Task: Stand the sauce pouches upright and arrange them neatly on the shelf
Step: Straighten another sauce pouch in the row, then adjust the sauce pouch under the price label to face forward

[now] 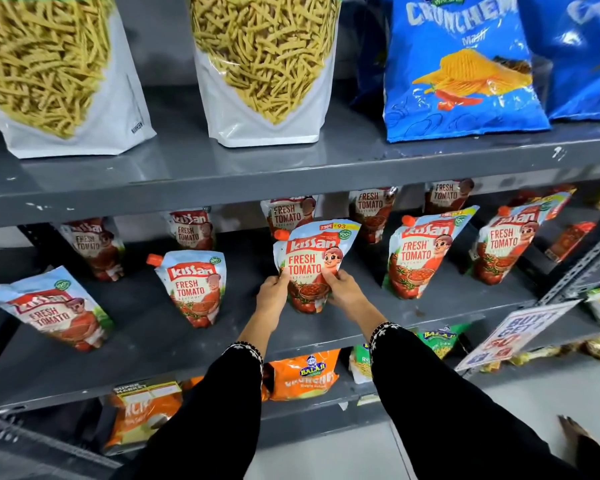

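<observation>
Front-row ketchup pouch (310, 265): upright at mid-shelf, label forward, orange cap at upper left. Four further front-row pouches (two left, two right) stand tilted on the grey shelf (174, 337); five stand behind

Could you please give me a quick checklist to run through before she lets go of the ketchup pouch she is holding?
1. Both hands on pouch: left hand and right hand grip the held pouch low on its sides: ok.
2. Pouch upright: ok.
3. Base flat on the shelf: cannot tell.
4. Label facing forward: ok.
5. Clear of the right neighbour: ok.
6. Far-left pouch upright: not ok, leaning.
</observation>
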A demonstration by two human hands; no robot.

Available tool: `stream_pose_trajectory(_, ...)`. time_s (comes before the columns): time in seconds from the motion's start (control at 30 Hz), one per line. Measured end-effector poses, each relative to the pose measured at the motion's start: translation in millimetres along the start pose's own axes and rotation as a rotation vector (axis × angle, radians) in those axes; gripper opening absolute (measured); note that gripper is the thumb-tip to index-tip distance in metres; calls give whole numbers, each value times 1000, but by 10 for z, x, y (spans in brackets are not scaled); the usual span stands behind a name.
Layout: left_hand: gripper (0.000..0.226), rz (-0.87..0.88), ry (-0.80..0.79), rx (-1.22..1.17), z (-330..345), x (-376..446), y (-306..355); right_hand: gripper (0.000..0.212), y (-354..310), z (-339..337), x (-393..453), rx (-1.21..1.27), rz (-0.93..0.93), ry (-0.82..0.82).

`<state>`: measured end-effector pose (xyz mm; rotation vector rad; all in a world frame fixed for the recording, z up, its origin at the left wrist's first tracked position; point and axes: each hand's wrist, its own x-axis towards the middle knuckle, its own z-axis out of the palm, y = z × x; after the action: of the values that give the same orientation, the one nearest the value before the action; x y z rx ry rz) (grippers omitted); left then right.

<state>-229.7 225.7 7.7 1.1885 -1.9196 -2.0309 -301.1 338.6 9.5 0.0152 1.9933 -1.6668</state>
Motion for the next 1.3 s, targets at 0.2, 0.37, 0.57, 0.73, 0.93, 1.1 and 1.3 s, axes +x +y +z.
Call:
stream_pose_trajectory(0.2, 49, 7, 17, 15, 7, -25, -56, 46, 57, -20, 15, -16, 0, -12)
stream_pose_trajectory(0.37, 50, 5, 14, 9, 6, -33, -59, 45, 61, -22, -16, 14, -1, -36)
stream_pose_trajectory(0.57, 55, -1, 36, 66, -43, -39, -107, 53, 132, 29, -41, 16, -64, 62)
stream_pose_trajectory(0.73, 65, -57, 77, 158, -285, -92, -184, 65, 242, 187, -116, -16, -133, 297)
stream_pose_trajectory(0.93, 66, -59, 79, 218, -780, -185, -238, 38, 303, 572, -327, -51, -233, 540)
stream_pose_trajectory(1.1, 64, -61, 41, 168, -1441, -276, -414, 53, 424, 1198, -587, -23, -195, 506)
stream_pose_trajectory(1.3, 76, -77, 73, 202, -2089, -128, -350, 59, 359, 1881, -731, -70, -88, 188)
